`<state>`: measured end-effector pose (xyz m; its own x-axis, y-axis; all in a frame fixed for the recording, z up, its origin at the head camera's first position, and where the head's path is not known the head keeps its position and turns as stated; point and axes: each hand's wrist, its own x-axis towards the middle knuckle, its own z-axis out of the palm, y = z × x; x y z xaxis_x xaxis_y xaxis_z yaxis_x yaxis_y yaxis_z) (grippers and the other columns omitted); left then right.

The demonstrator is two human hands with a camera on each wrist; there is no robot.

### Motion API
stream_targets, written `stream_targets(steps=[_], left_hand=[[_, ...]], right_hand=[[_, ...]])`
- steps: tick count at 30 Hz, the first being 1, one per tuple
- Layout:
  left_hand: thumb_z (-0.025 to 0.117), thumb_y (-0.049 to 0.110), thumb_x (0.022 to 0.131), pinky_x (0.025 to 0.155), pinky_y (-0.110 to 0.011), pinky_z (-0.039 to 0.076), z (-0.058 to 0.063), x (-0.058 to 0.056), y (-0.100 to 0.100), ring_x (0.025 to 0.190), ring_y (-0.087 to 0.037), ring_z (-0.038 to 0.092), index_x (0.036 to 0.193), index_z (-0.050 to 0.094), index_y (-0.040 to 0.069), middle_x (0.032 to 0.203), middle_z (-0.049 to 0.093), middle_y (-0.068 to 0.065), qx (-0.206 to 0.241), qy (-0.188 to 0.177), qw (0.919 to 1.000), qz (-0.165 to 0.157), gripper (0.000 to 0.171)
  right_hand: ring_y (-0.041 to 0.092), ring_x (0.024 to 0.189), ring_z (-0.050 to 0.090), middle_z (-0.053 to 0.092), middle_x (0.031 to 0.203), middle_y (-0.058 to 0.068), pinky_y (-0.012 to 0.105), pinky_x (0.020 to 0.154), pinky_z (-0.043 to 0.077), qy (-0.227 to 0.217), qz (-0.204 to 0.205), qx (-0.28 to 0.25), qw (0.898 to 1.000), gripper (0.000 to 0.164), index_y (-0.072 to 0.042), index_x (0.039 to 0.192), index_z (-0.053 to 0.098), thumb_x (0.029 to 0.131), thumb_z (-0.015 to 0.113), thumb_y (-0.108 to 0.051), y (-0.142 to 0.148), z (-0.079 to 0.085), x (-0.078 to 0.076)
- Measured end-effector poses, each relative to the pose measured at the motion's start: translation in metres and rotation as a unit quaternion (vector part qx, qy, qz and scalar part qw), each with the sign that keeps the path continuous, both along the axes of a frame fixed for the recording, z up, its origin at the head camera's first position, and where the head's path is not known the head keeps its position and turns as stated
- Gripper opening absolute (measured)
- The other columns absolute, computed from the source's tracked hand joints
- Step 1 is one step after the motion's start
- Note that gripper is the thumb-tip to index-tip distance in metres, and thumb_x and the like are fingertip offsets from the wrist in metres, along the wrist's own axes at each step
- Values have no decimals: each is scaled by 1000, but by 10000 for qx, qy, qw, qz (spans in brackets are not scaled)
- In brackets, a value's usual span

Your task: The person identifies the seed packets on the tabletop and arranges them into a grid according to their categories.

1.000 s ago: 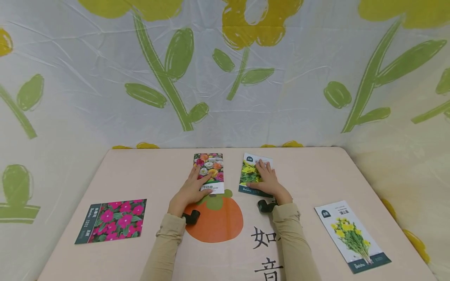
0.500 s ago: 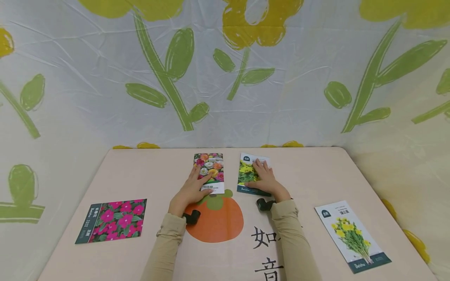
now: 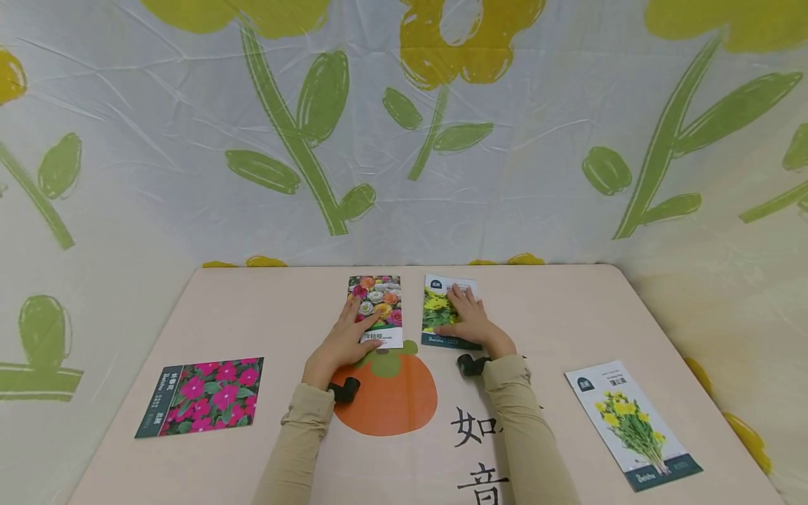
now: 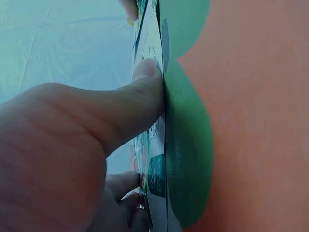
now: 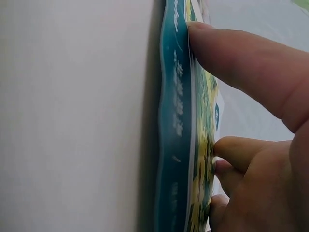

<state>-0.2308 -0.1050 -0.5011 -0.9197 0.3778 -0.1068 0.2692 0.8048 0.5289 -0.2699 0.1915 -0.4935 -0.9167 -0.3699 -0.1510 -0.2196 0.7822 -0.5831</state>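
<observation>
Near the far edge of the table, my left hand (image 3: 346, 340) rests with spread fingers on a seed packet (image 3: 386, 298) printed with mixed pink, white and orange flowers. To its right, my right hand (image 3: 473, 324) presses spread fingers on a second seed packet (image 3: 435, 312) with yellow flowers and a dark teal bottom band. A narrow gap separates the two upright packets. In the left wrist view the thumb (image 4: 145, 84) touches the packet's face. The right wrist view has thumb and fingertips on the yellow-flower packet (image 5: 176, 121). Both hands cover part of the print.
A magenta-flower seed packet (image 3: 214, 396) lies sideways at the left of the table (image 3: 252, 315). A white packet with a yellow flower bunch (image 3: 631, 424) lies tilted at the right. A floral curtain (image 3: 505, 196) hangs behind the far edge. Each wrist wears a black camera (image 3: 470, 365).
My right hand has slid the yellow-flower packet left, towards the mixed-flower packet, and it has turned a little straighter. My left hand and its packet have stayed put.
</observation>
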Motion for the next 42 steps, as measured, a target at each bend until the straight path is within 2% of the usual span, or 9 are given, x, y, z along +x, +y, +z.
stream_targets(steps=[29,42], left_hand=[[63,35,98,114,-61,21,-1,0,1,150,-39,-6,153,39,18,164,3,-22,-57,-14,10000,38,63],[63,34,97,114,-61,21,-3,-1,0,150,-39,-6,154,39,18,164,3,-22,-48,-28,10000,40,63]], right_hand=[[42,149,-7,5,164,20,62,115,-7,-196,117,37,9997,94,2,156,19,87,73,-32,-17,8,-2],[40,149,-9,3,165,19,62,115,-8,-281,228,113,9993,94,2,156,17,88,71,-31,-19,6,-3]])
